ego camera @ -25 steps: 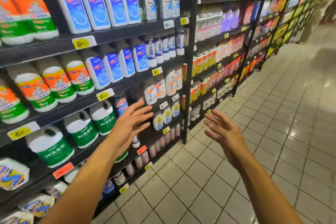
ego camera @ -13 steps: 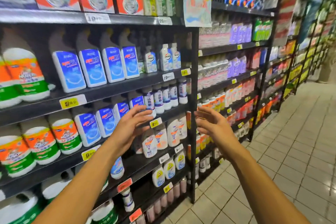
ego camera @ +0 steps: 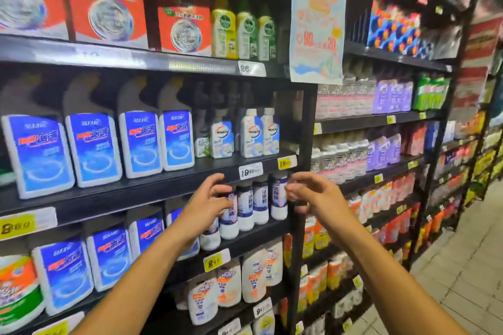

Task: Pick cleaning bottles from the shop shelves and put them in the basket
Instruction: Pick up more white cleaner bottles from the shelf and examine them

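Observation:
Black shop shelves (ego camera: 152,187) hold rows of cleaning bottles. A row of small white bottles with blue-purple labels (ego camera: 260,202) stands on the middle shelf, under a 19.90 price tag. My left hand (ego camera: 202,205) is raised in front of the leftmost of these, fingers loosely curled, holding nothing. My right hand (ego camera: 315,194) hovers just right of the row, in front of the black upright post, fingers bent and empty. Large white bottles with blue labels (ego camera: 140,141) fill the shelf above. No basket is in view.
White Walch bottles (ego camera: 250,134) stand right of the blue ones. Orange detergent boxes (ego camera: 104,5) and yellow-green bottles (ego camera: 245,30) sit on the top shelf. A paper promo sign (ego camera: 317,19) hangs from the post. More shelves run right along a tiled aisle (ego camera: 462,275).
The view has tilted up along the shelves. Both hands rose and moved closer together, now level with the small white bottles; their fingers curled in from spread.

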Motion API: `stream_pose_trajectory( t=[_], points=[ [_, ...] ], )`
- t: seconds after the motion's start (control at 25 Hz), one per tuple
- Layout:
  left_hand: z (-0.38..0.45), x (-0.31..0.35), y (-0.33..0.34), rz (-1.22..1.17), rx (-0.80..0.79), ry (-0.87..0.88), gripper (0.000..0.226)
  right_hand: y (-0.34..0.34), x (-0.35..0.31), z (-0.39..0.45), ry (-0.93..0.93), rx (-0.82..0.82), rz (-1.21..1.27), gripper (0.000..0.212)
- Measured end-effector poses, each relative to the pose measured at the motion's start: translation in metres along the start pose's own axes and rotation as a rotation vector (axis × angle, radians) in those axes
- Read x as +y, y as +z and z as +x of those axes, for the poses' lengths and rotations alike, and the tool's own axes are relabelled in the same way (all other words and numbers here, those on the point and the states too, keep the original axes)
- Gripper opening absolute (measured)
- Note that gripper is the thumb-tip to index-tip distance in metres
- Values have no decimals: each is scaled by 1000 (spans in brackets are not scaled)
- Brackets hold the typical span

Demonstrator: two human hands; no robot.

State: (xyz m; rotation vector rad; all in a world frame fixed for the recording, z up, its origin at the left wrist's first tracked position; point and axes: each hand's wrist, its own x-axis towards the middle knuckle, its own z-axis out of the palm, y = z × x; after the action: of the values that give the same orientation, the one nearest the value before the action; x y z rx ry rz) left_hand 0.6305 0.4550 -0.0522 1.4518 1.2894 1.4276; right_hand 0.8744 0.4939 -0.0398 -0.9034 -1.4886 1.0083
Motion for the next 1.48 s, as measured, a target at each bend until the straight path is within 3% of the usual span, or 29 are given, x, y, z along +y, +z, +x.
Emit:
stream_pose_trajectory(
  t=[0.16, 0.28, 0.4, 0.6, 0.68, 0.76, 0.88, 1.0, 1.16, 1.24, 1.36, 1.48],
  points=[
    [53, 4, -4, 352, 109, 98, 59, -2, 9, 70, -81, -7, -106, 14],
    [98, 7, 7, 329, 130, 100, 54, 1, 16, 133, -167, -46, -168, 19],
    [148, 13, 25, 337, 248, 98, 51, 4, 25, 189, -214, -63, -164, 35],
    [225, 17, 50, 526, 295, 14, 83, 6, 42, 267, -231, -112, -189, 56],
    [243, 18, 54, 544, 317, -15, 90, 8, 44, 289, -265, -93, -165, 54],
    [253, 15, 60, 523, 386, 4, 79, 12, 47, 301, -276, -79, -158, 51],
    [260, 9, 69, 435, 470, 50, 37, 14, 52, 315, -243, -120, -167, 54],
    [257, 9, 73, 318, 542, 118, 38, 14, 50, 319, -245, -112, -210, 59],
    [234, 14, 71, 367, 637, 267, 47, 20, 30, 301, -534, 18, -119, 43],
    [215, 18, 65, 384, 621, 310, 49, 25, 16, 286, -637, -128, 68, 39],
    [184, 30, 53, 366, 510, 295, 48, 38, -3, 268, -529, -515, 223, 43],
    [157, 34, 51, 337, 458, 238, 45, 49, -9, 258, -447, -564, 288, 29]
  ],
)
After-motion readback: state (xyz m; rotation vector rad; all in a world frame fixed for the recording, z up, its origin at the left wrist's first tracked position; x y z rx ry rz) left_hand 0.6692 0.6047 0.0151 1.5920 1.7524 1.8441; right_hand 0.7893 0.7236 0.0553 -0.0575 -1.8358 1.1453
